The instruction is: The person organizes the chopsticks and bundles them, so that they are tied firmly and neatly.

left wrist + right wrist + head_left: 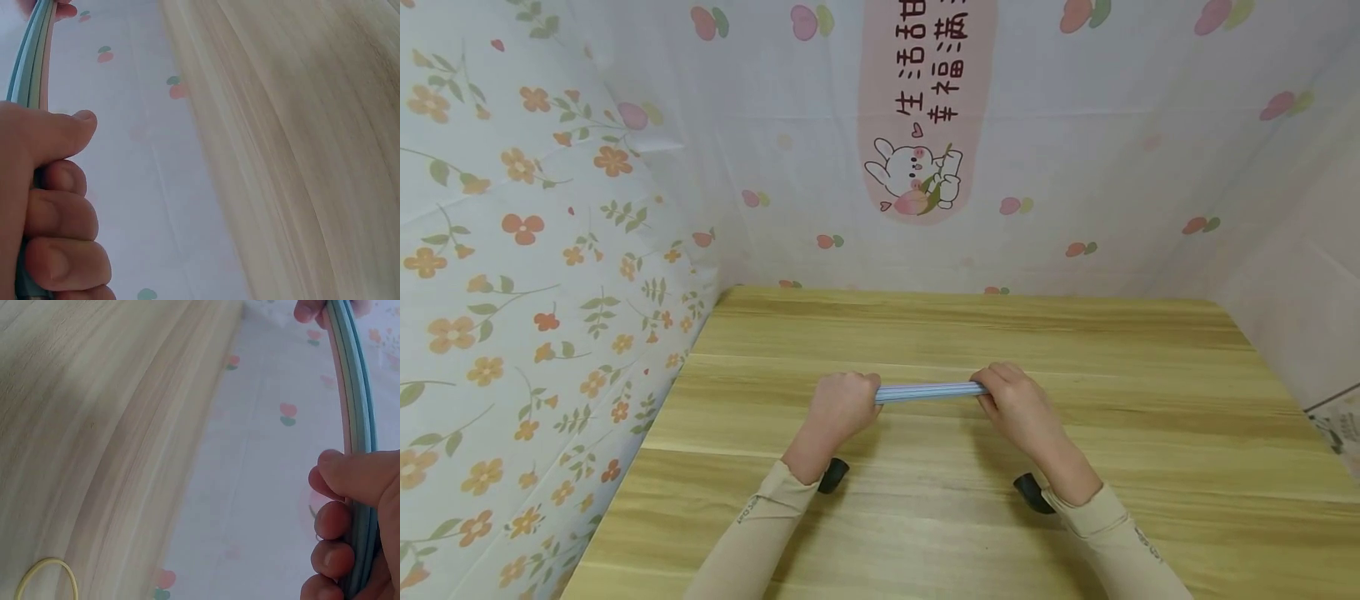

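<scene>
- Bundle (pixel 931 392) of thin strips, blue, pale green and pink; spans the gap between the hands, roughly level, raised over the desk (pixel 940 508).
- Left hand (pixel 842 404): grip clamped round the bundle's left end, fingers curled.
- Right hand (pixel 1018 408): grip clamped round the right end, fingers curled likewise.
- Middle stretch of the bundle bare; slight curve in the right wrist view.
- Yellow loop (pixel 52 559), partly in frame, seen against the desk; cannot tell whether it lies on it.
- Beige sleeves (pixel 748 537) on both arms; a black piece (pixel 833 476) beside each wrist.
- Behind the desk: pale cloth (pixel 775 158) with a printed rabbit (pixel 917 171); flowered cloth (pixel 550 292) at left.
</scene>
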Tool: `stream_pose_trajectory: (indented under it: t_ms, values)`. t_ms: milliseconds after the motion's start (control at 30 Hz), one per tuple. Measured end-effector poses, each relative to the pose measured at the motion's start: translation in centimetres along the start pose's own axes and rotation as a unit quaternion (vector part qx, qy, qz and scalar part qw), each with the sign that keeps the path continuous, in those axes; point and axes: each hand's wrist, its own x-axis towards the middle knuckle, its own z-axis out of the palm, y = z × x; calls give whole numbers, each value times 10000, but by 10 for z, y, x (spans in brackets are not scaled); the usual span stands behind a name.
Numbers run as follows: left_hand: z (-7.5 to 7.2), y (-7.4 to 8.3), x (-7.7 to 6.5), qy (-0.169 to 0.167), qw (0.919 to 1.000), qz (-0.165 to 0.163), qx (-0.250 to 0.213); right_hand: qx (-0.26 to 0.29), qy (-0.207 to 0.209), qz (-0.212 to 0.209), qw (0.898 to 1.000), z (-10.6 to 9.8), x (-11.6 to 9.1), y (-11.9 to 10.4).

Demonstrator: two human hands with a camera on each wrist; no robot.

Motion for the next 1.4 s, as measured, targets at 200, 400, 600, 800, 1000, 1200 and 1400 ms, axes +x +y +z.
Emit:
stream_pose_trajectory:
  t_ms: [200,400,600,800,1000,1200,1400]
  values:
    - [-2,-3,3,382,9990,156,192,-73,84,-80,9999,1,1,0]
    - [-5,-4,5,507,9982,198,236,-92,131,-108,9998,0,3,-1]
    - [-8,-3,3,376,9987,194,300,-52,248,-109,9996,-3,5,-1]
    - [-10,-4,5,477,9980,232,339,-48,258,-112,9996,-6,7,-1]
    - [-12,-4,7,427,9982,233,352,-98,300,-126,9994,-8,9,-1]
    - [-16,-4,8,425,9985,221,282,-170,297,-43,9994,-10,9,0]
    - [-20,-6,8,438,9984,238,254,-186,350,205,9990,-14,6,4]
